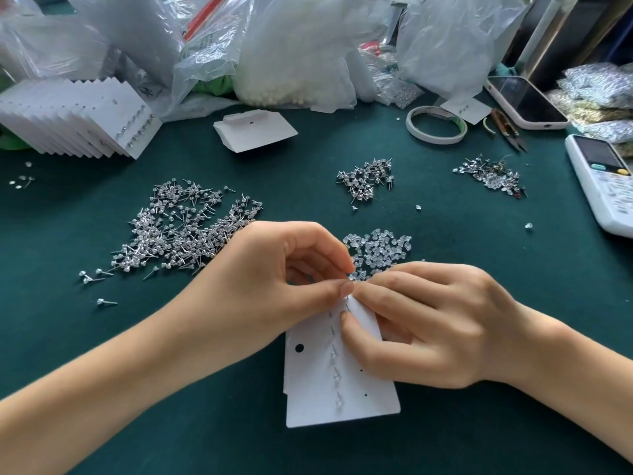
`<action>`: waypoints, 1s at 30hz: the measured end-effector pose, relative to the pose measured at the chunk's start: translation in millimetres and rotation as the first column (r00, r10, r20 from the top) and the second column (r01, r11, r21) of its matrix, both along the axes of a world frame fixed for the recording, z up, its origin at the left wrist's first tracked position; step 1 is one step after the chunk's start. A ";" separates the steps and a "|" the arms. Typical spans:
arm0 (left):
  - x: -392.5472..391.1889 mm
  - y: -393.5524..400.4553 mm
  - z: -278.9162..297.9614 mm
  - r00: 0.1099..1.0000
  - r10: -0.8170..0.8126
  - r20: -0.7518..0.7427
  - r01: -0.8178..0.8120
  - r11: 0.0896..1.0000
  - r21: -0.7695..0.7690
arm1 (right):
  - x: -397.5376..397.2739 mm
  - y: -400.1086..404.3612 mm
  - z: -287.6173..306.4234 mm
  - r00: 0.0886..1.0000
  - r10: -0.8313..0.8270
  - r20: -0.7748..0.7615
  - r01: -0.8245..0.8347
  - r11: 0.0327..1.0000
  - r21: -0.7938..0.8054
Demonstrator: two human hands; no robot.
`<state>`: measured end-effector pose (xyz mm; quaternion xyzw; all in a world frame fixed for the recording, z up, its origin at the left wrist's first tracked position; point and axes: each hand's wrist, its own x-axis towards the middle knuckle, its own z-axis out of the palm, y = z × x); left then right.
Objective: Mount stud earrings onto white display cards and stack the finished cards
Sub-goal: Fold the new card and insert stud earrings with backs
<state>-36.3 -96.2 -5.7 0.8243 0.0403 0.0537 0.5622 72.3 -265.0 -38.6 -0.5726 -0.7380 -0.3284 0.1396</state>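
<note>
Card nearest; stud pile behind-left; finished stack far left

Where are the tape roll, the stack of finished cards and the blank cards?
tape roll point(436, 125): head view, on its white outer band.
finished cards point(113, 121): head view, on the front card's face.
blank cards point(255, 130): head view, on the top card's face.

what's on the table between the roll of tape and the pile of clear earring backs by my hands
In the head view, a small heap of stud earrings lies between the tape roll and the earring backs, plus bare green cloth.

left hand: fingertips pinched | right hand: fingers curled, pinching
</note>
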 end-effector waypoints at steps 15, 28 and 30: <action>1.2 -1.5 4.0 0.999 -0.035 -0.008 0.036 0.994 0.102 | 0.3 -0.2 -1.8 1.000 0.021 0.008 -0.021 1.000 0.013; 5.1 2.6 4.3 0.993 -0.103 -0.049 0.108 0.988 0.113 | -0.2 0.2 1.0 1.000 0.014 -0.003 -0.014 1.000 -0.013; 5.6 3.9 4.6 0.991 -0.123 -0.053 0.128 0.985 0.112 | -0.5 0.4 0.8 1.000 0.013 -0.002 -0.013 1.000 -0.015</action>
